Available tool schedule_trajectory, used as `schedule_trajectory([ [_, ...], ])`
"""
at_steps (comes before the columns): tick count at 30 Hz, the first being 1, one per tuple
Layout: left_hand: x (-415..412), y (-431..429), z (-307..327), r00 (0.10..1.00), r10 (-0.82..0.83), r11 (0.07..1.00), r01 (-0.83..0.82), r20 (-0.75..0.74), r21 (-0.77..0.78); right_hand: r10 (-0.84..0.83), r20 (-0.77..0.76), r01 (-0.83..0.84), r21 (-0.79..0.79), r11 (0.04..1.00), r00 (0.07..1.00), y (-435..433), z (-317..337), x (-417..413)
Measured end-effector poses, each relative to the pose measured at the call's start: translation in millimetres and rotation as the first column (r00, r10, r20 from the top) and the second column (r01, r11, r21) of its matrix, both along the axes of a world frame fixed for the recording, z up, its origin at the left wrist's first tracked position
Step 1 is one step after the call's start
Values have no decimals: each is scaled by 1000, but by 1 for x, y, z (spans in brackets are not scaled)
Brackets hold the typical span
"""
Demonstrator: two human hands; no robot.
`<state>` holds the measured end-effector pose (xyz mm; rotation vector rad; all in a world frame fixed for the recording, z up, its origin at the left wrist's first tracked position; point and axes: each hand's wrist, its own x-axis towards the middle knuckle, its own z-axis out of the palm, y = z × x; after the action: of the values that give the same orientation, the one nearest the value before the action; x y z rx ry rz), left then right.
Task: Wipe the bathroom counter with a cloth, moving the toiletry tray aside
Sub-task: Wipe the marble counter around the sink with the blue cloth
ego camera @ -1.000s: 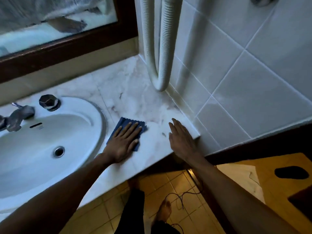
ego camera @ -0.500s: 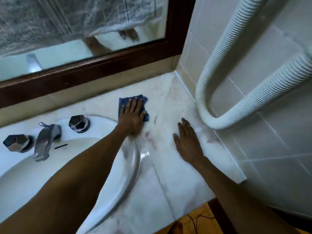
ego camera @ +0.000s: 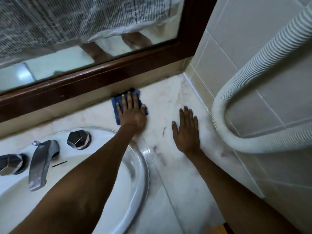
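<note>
While the left hand (ego camera: 132, 114) presses flat, fingers spread, on the blue cloth (ego camera: 128, 105) at the counter's (ego camera: 168, 166) back edge, the right hand (ego camera: 186, 130) lies open, palm down, near the right edge.

Dim, bluish light around me; glare streaks the sink rim (ego camera: 143, 159), the mirror (ego camera: 84, 31) smears soft, and edges bow outward.

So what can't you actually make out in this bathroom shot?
- Blue cloth: mostly under the left hand, head view.
- Toiletry tray: nowhere in frame.
- Sink: basin covered by the left forearm, cut by the bottom edge.
- White hose: both ends run off the right edge.
- Mirror: reflection blurred.
</note>
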<state>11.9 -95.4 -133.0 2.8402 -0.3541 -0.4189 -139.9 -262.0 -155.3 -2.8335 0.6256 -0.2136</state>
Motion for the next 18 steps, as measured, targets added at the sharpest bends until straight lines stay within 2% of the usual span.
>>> schedule_trajectory([
  [6,24,-94,-2,936,-351,936,352,27,-30,-57,45,56,19,998,997,1,2,2],
  [9,38,-137,-1,878,-478,877,479,24,-33,-129,55,127,22,992,990,0,2,2],
  [12,47,-166,4,827,-561,827,561,14,-17,-129,55,128,7,992,990,-1,2,3],
  [15,47,-158,6,757,-653,756,653,19,-38,-128,59,128,4,992,990,-1,1,3],
  [18,44,-111,-2,622,-778,619,783,94,-57,-129,77,129,7,992,989,-1,2,2],
])
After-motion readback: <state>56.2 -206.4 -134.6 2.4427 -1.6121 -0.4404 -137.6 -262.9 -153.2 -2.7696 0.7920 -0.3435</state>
